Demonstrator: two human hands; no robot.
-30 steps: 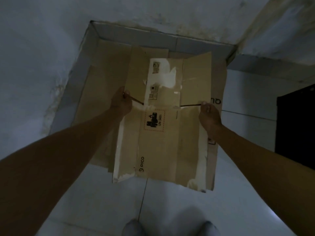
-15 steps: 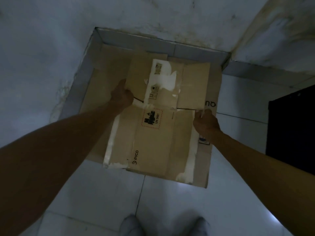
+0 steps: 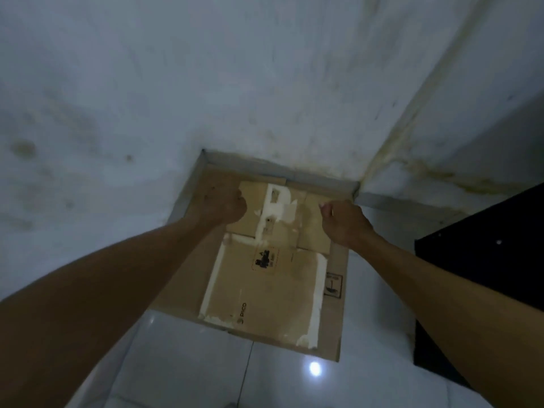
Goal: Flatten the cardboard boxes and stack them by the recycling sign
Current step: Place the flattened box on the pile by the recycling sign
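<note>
A flattened cardboard box (image 3: 265, 290) with torn white tape strips and a black hazard label lies on top of a larger flattened cardboard sheet (image 3: 338, 325) in the floor corner. My left hand (image 3: 226, 206) is curled at the left edge of the box's far flap. At the right edge of the far flaps, my right hand (image 3: 341, 220) is curled the same way. Both forearms reach forward over the stack. No recycling sign is in view.
Stained white walls (image 3: 265, 98) meet in a corner just behind the stack, with a grey skirting (image 3: 279, 167) along their base. A black cabinet-like object (image 3: 485, 275) stands at the right. Glossy white floor tiles (image 3: 206, 363) lie in front of the stack.
The box has gone forward and down onto the larger sheet in the corner. Both hands have shifted from its middle sides to the far flaps. The view has tilted up toward the walls.
</note>
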